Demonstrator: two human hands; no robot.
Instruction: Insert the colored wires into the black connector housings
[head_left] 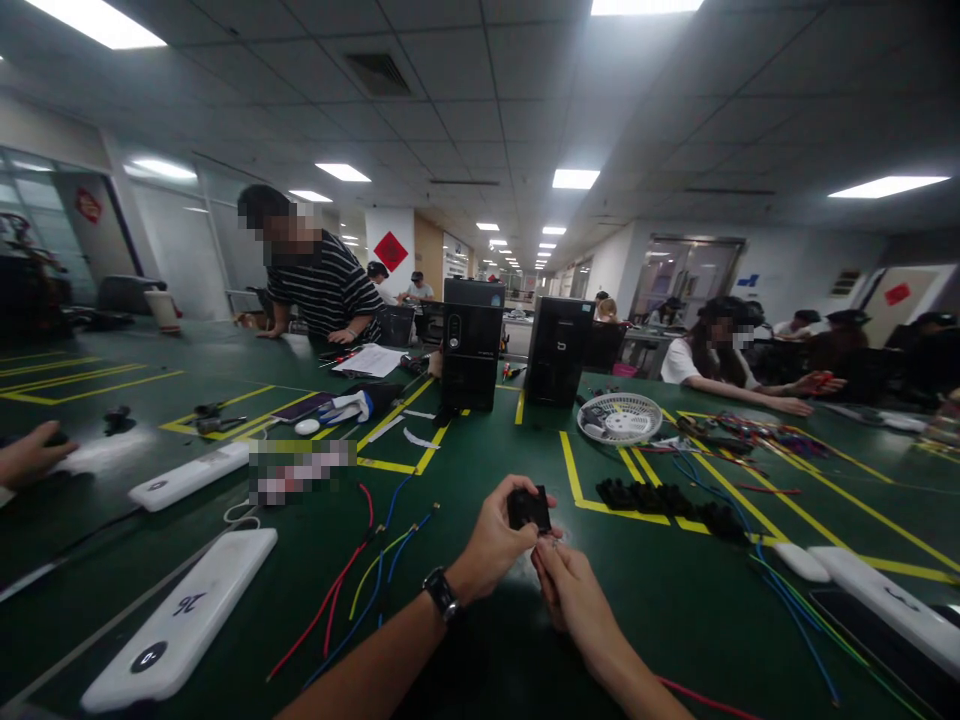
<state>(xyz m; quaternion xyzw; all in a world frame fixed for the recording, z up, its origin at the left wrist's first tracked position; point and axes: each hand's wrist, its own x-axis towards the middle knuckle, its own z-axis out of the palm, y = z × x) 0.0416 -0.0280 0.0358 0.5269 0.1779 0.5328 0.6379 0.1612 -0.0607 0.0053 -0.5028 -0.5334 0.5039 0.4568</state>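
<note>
Just above the green table [315, 580], my left hand [491, 535], with a dark watch on its wrist, grips a small black block [529, 508] between thumb and fingers. Close against the block's lower edge is my right hand [571, 580], its fingertips pinched together. Whatever they hold is too small and too covered to name. Left of my hands lie loose red wires [331, 598], blue wires [401, 505] and a yellow-green wire [366, 585]. Several black blocks [652, 497] of similar look sit in a row to the right.
Two black towers [471, 355] [559, 350] stand ahead, with a white round basket [619, 420] to their right. White power banks [184, 615] lie at the left and right. A person in a striped shirt [326, 285] leans on the table; another person's hand [34, 455] is at far left.
</note>
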